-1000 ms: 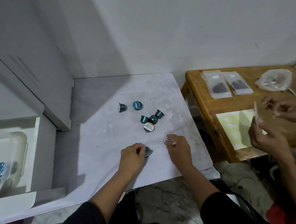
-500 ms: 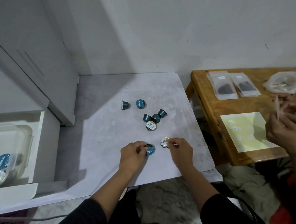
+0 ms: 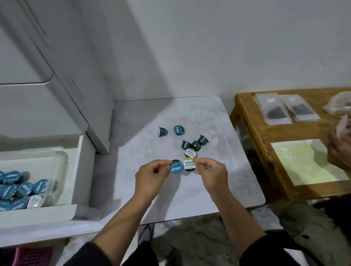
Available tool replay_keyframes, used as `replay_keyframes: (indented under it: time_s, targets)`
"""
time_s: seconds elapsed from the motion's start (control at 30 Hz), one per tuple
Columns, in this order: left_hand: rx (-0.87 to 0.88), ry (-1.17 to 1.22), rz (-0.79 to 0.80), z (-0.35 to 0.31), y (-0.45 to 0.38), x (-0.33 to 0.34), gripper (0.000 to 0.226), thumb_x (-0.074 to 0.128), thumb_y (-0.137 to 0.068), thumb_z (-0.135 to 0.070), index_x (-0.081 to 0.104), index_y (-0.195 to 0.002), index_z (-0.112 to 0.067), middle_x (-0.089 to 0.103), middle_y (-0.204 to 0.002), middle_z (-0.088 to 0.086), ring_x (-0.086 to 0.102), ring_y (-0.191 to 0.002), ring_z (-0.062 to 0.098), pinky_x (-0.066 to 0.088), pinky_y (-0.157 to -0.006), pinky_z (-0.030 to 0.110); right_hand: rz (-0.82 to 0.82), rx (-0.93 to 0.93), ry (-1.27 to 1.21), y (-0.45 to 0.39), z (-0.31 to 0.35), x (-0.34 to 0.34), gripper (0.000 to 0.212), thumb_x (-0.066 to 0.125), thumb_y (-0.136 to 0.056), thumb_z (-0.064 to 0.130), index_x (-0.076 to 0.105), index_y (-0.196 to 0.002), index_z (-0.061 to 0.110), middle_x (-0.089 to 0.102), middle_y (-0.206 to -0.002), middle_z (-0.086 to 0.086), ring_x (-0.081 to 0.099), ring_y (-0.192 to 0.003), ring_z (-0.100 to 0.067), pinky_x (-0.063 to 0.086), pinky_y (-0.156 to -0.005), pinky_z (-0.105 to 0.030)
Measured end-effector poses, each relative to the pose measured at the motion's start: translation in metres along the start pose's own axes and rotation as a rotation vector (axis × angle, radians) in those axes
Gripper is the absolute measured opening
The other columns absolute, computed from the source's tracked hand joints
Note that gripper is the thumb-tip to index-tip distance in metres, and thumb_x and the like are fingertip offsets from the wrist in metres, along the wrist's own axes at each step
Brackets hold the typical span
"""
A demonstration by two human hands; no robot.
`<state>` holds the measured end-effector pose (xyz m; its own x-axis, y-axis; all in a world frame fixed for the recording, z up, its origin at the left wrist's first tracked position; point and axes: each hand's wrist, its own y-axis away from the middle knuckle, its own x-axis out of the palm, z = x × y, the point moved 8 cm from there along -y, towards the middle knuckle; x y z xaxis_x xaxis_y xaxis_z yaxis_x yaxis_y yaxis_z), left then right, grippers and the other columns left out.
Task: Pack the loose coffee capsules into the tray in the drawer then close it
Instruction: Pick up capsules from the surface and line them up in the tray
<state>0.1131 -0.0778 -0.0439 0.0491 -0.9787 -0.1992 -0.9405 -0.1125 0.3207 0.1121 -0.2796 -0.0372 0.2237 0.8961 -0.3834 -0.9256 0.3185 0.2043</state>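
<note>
Left hand (image 3: 151, 177) is pinching a blue-lidded capsule (image 3: 176, 169); right hand (image 3: 213, 174) is pinching a yellow-lidded capsule (image 3: 189, 164), both above the counter (image 3: 218, 188).

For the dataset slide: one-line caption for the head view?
Left hand holds a blue-lidded capsule, right hand a yellow-lidded capsule; tray in open drawer waits left.

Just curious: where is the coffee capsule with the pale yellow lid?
The yellow-lidded capsule is pinched in the right hand, above the grey table's middle, beside a blue-lidded capsule.
</note>
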Motion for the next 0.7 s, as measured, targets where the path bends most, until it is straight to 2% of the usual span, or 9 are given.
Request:
replay_keyframes:
  time_s: [0.07,0.17,0.27,0.4,0.5,0.57,0.63,0.7]
  targets:
    - [0.031,0.050,-0.015,-0.016,0.001,-0.017,0.027,0.063,-0.082,-0.010,0.075,-0.076,-0.033,0.075,-0.083,-0.007,0.068,-0.084,0.017,0.053,-0.088,0.038,0.040,0.041,-0.135,0.003,0.018,0.007,0.015,0.060,-0.086,0.001,0.072,-0.089,0.009,0.071,-0.090,-0.008,0.066,-0.083,-0.025,0.056,-0.084,-0.038]
    - [0.078,0.144,-0.049,-0.039,0.008,-0.057,0.026,0.062,-0.084,-0.007,0.074,-0.077,-0.029,0.075,-0.082,-0.006,0.065,-0.079,0.012,0.053,-0.088,0.034,0.121,-0.026,-0.220,0.014,0.061,0.027,0.019,0.057,-0.086,0.000,0.072,-0.086,0.012,0.071,-0.084,-0.002,0.063,-0.074,-0.006,0.049,-0.074,-0.017]
    - [0.138,0.156,-0.085,-0.060,0.018,-0.103,0.022,0.063,-0.084,-0.007,0.074,-0.081,-0.026,0.075,-0.084,-0.004,0.064,-0.079,0.010,0.052,-0.084,0.027,0.195,-0.098,-0.248,0.027,0.097,0.053,0.020,0.057,-0.084,-0.001,0.071,-0.085,0.013,0.067,-0.071,0.004,0.056,-0.055,0.007,0.043,-0.058,-0.006]
    - [0.179,0.113,-0.176,-0.068,0.030,-0.189,0.021,0.065,-0.083,-0.007,0.075,-0.079,-0.025,0.075,-0.078,-0.009,0.066,-0.073,0.004,0.054,-0.078,0.019,0.321,-0.201,-0.201,0.051,0.146,0.111,0.024,0.058,-0.083,-0.002,0.072,-0.080,0.018,0.066,-0.067,0.006,0.055,-0.052,0.006,0.044,-0.057,-0.005]
    - [0.157,0.013,-0.219,-0.060,0.031,-0.256,0.017,0.067,-0.081,-0.009,0.075,-0.084,-0.025,0.076,-0.082,-0.004,0.068,-0.078,0.012,0.053,-0.078,0.023,0.409,-0.242,-0.152,0.073,0.172,0.168,0.022,0.059,-0.082,0.000,0.074,-0.080,0.016,0.070,-0.074,0.002,0.061,-0.064,-0.003,0.050,-0.069,-0.018]
    - [0.133,-0.051,-0.214,-0.051,0.029,-0.295,0.018,0.066,-0.082,-0.007,0.074,-0.084,-0.023,0.075,-0.076,-0.005,0.065,-0.064,0.003,0.051,-0.063,0.013,0.451,-0.266,-0.109,0.086,0.184,0.208,0.021,0.058,-0.082,0.000,0.074,-0.083,0.013,0.071,-0.078,-0.003,0.062,-0.070,-0.012,0.051,-0.072,-0.025]
    - [0.088,-0.118,-0.198,-0.038,0.021,-0.328,0.016,0.065,-0.083,-0.007,0.074,-0.084,-0.020,0.074,-0.077,-0.003,0.062,-0.059,0.001,0.050,-0.057,0.017,0.486,-0.277,-0.060,0.094,0.190,0.248,0.020,0.057,-0.082,0.000,0.074,-0.084,0.011,0.068,-0.074,-0.001,0.059,-0.067,-0.014,0.048,-0.069,-0.023]
    - [0.048,-0.186,-0.177,-0.024,0.005,-0.359,0.017,0.066,-0.082,-0.008,0.074,-0.081,-0.023,0.075,-0.080,0.000,0.064,-0.069,0.011,0.052,-0.061,0.023,0.504,-0.260,-0.015,0.098,0.193,0.285,0.020,0.058,-0.082,0.001,0.074,-0.085,0.012,0.066,-0.071,0.006,0.057,-0.063,-0.009,0.045,-0.064,-0.016]
